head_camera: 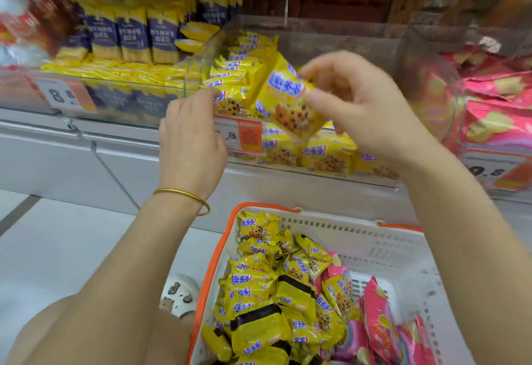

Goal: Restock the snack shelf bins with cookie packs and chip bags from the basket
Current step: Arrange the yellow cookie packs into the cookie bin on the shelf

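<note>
Gleaming yellow chocolate-chip cookie pack point(288, 97)

A: What colour is the held cookie pack point(288, 100)?
B: Yellow, with a blue-and-white logo and brown, dark-dotted cookies printed on it. The cookie packs point(253, 281) in the basket point(388, 249) match, some with black bands.
A: And the chip bags point(377, 321)?
B: Pink, with yellow chip shapes. The basket is white with an orange rim.
A: The bracelet point(184, 193)?
B: Gold.

We see a pale, evenly lit floor point(57, 249) at lower left, grey shelf panels point(51, 157) above it.
</note>
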`<control>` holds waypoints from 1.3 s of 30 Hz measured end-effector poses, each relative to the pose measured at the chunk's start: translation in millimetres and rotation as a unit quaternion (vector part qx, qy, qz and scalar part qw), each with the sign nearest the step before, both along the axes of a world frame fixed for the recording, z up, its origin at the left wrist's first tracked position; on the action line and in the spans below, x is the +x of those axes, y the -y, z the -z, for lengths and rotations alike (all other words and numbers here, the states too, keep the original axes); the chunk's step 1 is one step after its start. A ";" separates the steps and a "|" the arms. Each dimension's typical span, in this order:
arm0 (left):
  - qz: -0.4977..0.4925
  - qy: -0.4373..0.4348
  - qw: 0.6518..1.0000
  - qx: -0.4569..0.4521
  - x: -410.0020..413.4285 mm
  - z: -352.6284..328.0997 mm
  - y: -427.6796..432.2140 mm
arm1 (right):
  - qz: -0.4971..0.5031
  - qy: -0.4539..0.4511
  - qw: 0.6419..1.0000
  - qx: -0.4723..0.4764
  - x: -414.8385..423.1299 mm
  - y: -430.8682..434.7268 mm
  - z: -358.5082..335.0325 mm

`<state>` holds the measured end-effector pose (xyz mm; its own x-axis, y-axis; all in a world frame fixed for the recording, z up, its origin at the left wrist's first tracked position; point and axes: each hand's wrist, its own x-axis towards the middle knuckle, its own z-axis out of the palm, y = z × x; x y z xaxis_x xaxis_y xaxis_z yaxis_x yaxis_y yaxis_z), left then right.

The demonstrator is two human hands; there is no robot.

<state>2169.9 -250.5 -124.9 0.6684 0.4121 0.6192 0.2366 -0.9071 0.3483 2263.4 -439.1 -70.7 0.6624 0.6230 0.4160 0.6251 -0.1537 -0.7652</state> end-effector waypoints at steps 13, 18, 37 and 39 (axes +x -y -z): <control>0.017 0.065 0.998 0.003 -2.5 -7.5 -14.8 | 0.079 0.202 0.965 -0.144 1.2 -98.9 13.4; 0.009 0.020 1.000 -0.002 -1.8 -4.5 -4.8 | 0.052 0.159 0.974 -0.153 3.0 -94.4 15.0; -0.051 -0.057 0.997 0.001 0.3 -0.6 6.9 | 0.067 0.093 0.987 -0.109 4.5 -90.2 23.9; -0.042 -0.062 0.997 -0.002 0.4 0.0 9.6 | 0.077 0.085 0.988 -0.107 4.9 -90.8 24.1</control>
